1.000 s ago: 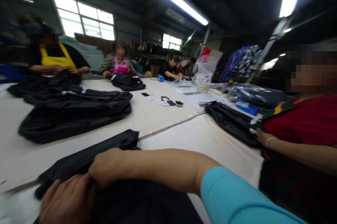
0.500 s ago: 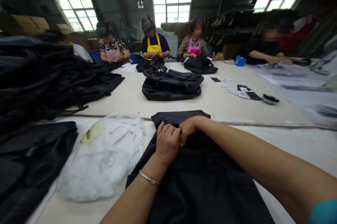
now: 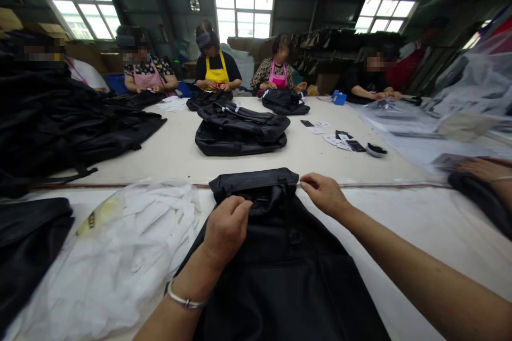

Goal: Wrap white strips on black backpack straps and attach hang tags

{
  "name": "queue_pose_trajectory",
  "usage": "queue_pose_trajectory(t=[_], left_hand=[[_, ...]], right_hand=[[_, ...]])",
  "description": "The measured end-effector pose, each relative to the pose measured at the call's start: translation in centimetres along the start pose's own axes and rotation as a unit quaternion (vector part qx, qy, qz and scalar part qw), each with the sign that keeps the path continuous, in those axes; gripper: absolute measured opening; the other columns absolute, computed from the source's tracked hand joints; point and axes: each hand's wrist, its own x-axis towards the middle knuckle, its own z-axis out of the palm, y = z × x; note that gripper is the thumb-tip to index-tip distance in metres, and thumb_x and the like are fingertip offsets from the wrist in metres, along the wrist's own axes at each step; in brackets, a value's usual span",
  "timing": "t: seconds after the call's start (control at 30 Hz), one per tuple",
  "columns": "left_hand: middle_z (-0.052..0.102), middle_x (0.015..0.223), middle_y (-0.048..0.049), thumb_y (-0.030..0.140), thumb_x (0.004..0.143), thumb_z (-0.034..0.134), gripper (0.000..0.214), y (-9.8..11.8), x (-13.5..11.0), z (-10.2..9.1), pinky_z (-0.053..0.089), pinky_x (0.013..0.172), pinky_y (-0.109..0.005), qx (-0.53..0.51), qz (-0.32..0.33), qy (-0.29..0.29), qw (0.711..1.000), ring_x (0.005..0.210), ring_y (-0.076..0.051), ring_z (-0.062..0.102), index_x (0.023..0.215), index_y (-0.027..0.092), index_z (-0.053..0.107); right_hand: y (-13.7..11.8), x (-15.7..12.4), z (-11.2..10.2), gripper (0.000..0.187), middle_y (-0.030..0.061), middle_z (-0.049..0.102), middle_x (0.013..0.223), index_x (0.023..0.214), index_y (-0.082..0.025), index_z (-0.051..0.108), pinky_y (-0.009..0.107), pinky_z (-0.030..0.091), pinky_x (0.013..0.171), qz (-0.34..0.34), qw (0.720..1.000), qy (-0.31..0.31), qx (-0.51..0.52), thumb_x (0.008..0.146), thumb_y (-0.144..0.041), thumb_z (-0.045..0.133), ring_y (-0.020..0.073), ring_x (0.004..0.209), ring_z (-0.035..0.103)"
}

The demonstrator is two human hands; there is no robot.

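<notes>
Since the frame half a second ago, the two hands have parted from their meeting place on the black roll-top bag (image 3: 276, 293): the right hand (image 3: 326, 194) has moved out to the right end of its folded top flap (image 3: 256, 180), and the left hand (image 3: 228, 226) now sits separately at the left, just below the flap. The left fingers are curled inward; whether they grip any fabric is hidden. The right thumb and fingers are bent toward each other at the flap's corner, but I cannot tell whether they pinch it.

The bag lies on the near part of the worktop (image 3: 172, 162), its flap away from the wearer, with a strap buckle (image 3: 294, 237) below the flap. A silver bracelet (image 3: 186, 301) circles the left wrist. To the left of the bag is a clear plastic sack (image 3: 132, 245) of white strips. Beyond the flap rests a black handled bag (image 3: 242, 135), with cards (image 3: 344, 141) to its right.
</notes>
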Motion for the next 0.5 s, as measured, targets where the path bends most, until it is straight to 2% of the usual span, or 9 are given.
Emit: queue_pose_trajectory(t=[0.1, 0.23, 0.3, 0.37, 0.43, 0.5], left_hand=[[0.065, 0.114, -0.0115, 0.023, 0.096, 0.042, 0.030, 1.6, -0.1, 1.8, 0.048, 0.096, -0.038, 0.010, 0.033, -0.125, 0.992, 0.109, -0.021, 0.059, 0.118, 0.018, 0.062], [0.056, 0.135, -0.0111, 0.035, 0.094, 0.048, 0.041, 2.3, 0.3, 3.7, 0.035, 0.111, -0.048, 0.063, -0.004, -0.230, 0.971, 0.132, -0.028, 0.043, 0.130, 0.017, 0.054], [0.052, 0.140, -0.0094, 0.038, 0.094, 0.048, 0.044, 2.0, 0.9, 3.7, 0.032, 0.112, -0.048, 0.065, -0.016, -0.256, 0.964, 0.136, -0.029, 0.038, 0.132, 0.018, 0.052], [0.057, 0.134, -0.0098, 0.036, 0.095, 0.045, 0.038, 1.5, 1.6, 3.2, 0.035, 0.110, -0.045, 0.048, -0.027, -0.271, 0.961, 0.133, -0.028, 0.043, 0.127, 0.018, 0.057], [0.064, 0.119, -0.0105, 0.029, 0.096, 0.042, 0.032, 0.9, 2.5, 2.8, 0.042, 0.103, -0.038, 0.033, -0.056, -0.272, 0.960, 0.119, -0.023, 0.055, 0.117, 0.016, 0.062], [0.065, 0.112, -0.0097, 0.023, 0.095, 0.043, 0.028, 0.3, 3.4, 2.7, 0.047, 0.093, -0.032, 0.038, -0.087, -0.261, 0.961, 0.104, -0.020, 0.061, 0.113, 0.016, 0.063]], right_hand=[[3.2, -0.2, 0.9, 0.028, 0.0050, 0.073, 0.083, 0.088, -0.019, 0.073, 0.034, 0.049, 0.076, 0.050, 0.997, -0.052, 0.006, 0.083, -0.038, 0.053, 0.0220, 0.078, 0.065], [3.7, 0.1, 3.1, 0.030, 0.0034, 0.073, 0.080, 0.085, -0.019, 0.074, 0.033, 0.048, 0.077, 0.040, 0.990, -0.109, 0.078, 0.085, -0.037, 0.050, 0.0225, 0.080, 0.066], [3.2, 0.3, 4.0, 0.028, 0.0034, 0.073, 0.086, 0.088, -0.020, 0.075, 0.032, 0.047, 0.080, 0.002, 0.987, -0.114, 0.109, 0.085, -0.033, 0.050, 0.0224, 0.086, 0.065], [3.0, 0.5, 4.7, 0.027, 0.0045, 0.072, 0.089, 0.090, -0.020, 0.075, 0.031, 0.047, 0.081, -0.042, 0.987, -0.104, 0.119, 0.084, -0.026, 0.049, 0.0215, 0.088, 0.064], [3.2, 0.6, 5.1, 0.028, 0.0049, 0.071, 0.089, 0.089, -0.020, 0.075, 0.030, 0.046, 0.081, -0.081, 0.986, -0.092, 0.114, 0.082, -0.020, 0.048, 0.0200, 0.087, 0.063], [3.6, 1.0, 5.1, 0.029, 0.0039, 0.071, 0.091, 0.090, -0.021, 0.074, 0.029, 0.046, 0.082, -0.115, 0.982, -0.106, 0.110, 0.080, -0.016, 0.047, 0.0189, 0.088, 0.062]])
